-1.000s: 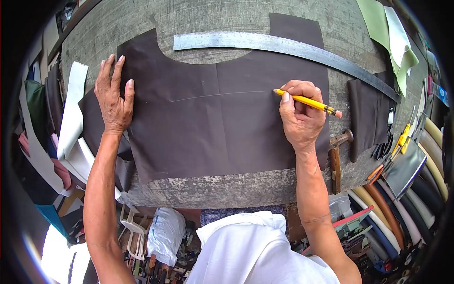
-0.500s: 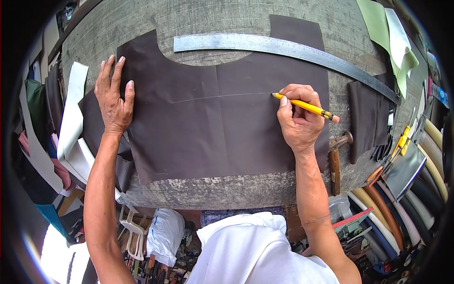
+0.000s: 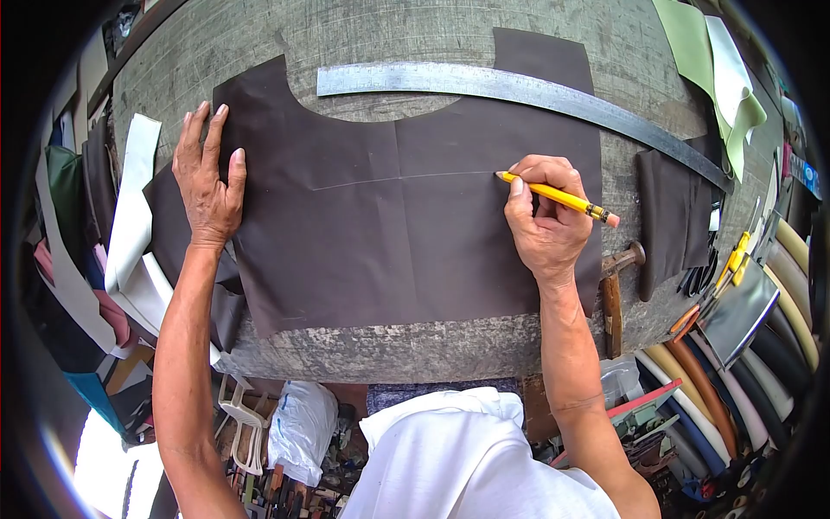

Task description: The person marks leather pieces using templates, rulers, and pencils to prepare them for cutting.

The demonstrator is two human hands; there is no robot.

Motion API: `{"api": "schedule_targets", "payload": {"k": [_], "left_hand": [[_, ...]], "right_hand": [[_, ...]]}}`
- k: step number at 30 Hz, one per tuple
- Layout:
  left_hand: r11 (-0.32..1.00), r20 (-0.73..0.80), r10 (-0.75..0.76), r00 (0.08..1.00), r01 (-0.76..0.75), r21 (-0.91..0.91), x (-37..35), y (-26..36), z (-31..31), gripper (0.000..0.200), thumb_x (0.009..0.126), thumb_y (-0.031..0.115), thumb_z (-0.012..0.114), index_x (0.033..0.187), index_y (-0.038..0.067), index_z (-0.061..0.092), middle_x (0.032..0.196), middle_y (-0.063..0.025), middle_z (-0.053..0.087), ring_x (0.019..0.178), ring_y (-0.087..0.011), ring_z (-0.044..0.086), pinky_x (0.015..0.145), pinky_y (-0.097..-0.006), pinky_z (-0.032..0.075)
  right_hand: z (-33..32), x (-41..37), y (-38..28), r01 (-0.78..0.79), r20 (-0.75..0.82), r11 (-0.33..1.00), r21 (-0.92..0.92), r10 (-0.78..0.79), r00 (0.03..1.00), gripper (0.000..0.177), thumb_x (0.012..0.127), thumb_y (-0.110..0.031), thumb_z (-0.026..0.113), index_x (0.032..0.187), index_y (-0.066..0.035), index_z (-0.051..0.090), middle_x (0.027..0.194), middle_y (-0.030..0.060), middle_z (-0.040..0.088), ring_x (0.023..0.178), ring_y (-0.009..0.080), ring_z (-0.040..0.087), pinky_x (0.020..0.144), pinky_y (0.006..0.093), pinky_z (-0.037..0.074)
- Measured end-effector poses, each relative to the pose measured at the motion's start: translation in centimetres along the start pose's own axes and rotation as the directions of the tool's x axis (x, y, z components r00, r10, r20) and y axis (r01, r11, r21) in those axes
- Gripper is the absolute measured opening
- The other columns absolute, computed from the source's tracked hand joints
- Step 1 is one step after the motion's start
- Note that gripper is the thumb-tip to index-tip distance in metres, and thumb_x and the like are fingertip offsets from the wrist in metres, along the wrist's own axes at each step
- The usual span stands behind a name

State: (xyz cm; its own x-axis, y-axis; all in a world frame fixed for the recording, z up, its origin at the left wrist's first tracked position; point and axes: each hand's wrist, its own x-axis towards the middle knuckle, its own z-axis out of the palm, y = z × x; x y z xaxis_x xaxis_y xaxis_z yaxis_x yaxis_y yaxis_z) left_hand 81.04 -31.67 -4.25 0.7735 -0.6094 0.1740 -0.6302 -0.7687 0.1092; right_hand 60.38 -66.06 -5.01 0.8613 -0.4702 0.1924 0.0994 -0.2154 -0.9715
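A dark brown sheet [image 3: 346, 251], leather-like and with a curved cut-out at its top edge, lies spread before me. My left hand [image 3: 207, 177] rests flat on its left side, fingers stretched out and holding nothing. In my right hand [image 3: 549, 212] is a yellow pencil [image 3: 562, 195] with a pink eraser, pinched between thumb and fingers. The pencil's tip touches the sheet at the right end of a thin pale line [image 3: 363, 182]. Across the sheet's upper part lies a long metal ruler [image 3: 519, 89], its left end over the cut-out.
A hammer [image 3: 612, 298] lies right of the sheet on the worn grey table [image 3: 389, 355]. Folded dark material [image 3: 674, 212] sits farther right, with green and white pieces [image 3: 692, 43] above it. White strips [image 3: 134, 203] hang at the left. Rolls of material [image 3: 705, 394] stand at lower right.
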Motion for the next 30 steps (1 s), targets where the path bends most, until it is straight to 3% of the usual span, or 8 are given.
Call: {"api": "schedule_targets", "payload": {"k": [4,10,19,30], "left_hand": [[1.0,0.0,0.003,1.0,-0.003,0.0,-0.02,-0.08,0.07,0.054,0.1,0.031,0.054,0.152,0.02,0.046,0.16,-0.0053,0.038,0.151,-0.0281,0.03,0.122,-0.0456,0.021],[1.0,0.0,0.012,1.0,-0.012,-0.017,0.04,-0.21,0.16,0.055,0.098,0.032,0.056,0.152,0.022,0.046,0.16,-0.0058,0.038,0.15,-0.0289,0.03,0.122,-0.0467,0.021],[1.0,-0.006,0.026,1.0,-0.026,-0.005,0.04,-0.23,0.18,0.054,0.099,0.032,0.055,0.151,0.02,0.047,0.159,-0.0072,0.039,0.15,-0.0301,0.031,0.121,-0.0469,0.023],[0.999,-0.011,0.036,0.999,-0.036,-0.014,0.04,-0.34,0.25,0.053,0.1,0.033,0.054,0.151,0.019,0.048,0.158,-0.008,0.04,0.15,-0.0306,0.031,0.121,-0.0471,0.023]], "right_hand": [[-0.11,-0.13,0.06,-0.063,-0.017,0.993,0.099,0.065,0.998,0.023,0.084,0.015,0.063,0.101,0.0,0.058,0.1,0.0099,0.062,0.086,0.0115,0.065,0.064,0.0202,0.055],[0.13,0.04,-0.07,-0.053,-0.042,0.995,0.086,0.057,0.998,0.022,0.085,0.015,0.063,0.102,0.0,0.058,0.101,0.0107,0.063,0.089,0.0143,0.067,0.073,0.0236,0.06],[0.16,0.3,0.09,0.007,-0.045,1.0,-0.02,-0.008,0.999,0.018,0.085,0.011,0.065,0.098,0.0,0.06,0.097,0.0086,0.065,0.083,0.0134,0.069,0.066,0.0233,0.06],[0.14,0.28,0.12,0.0,-0.042,1.0,0.022,0.001,0.999,0.016,0.085,0.011,0.065,0.096,0.0,0.061,0.097,0.0082,0.064,0.085,0.0132,0.068,0.069,0.0238,0.06]]}}
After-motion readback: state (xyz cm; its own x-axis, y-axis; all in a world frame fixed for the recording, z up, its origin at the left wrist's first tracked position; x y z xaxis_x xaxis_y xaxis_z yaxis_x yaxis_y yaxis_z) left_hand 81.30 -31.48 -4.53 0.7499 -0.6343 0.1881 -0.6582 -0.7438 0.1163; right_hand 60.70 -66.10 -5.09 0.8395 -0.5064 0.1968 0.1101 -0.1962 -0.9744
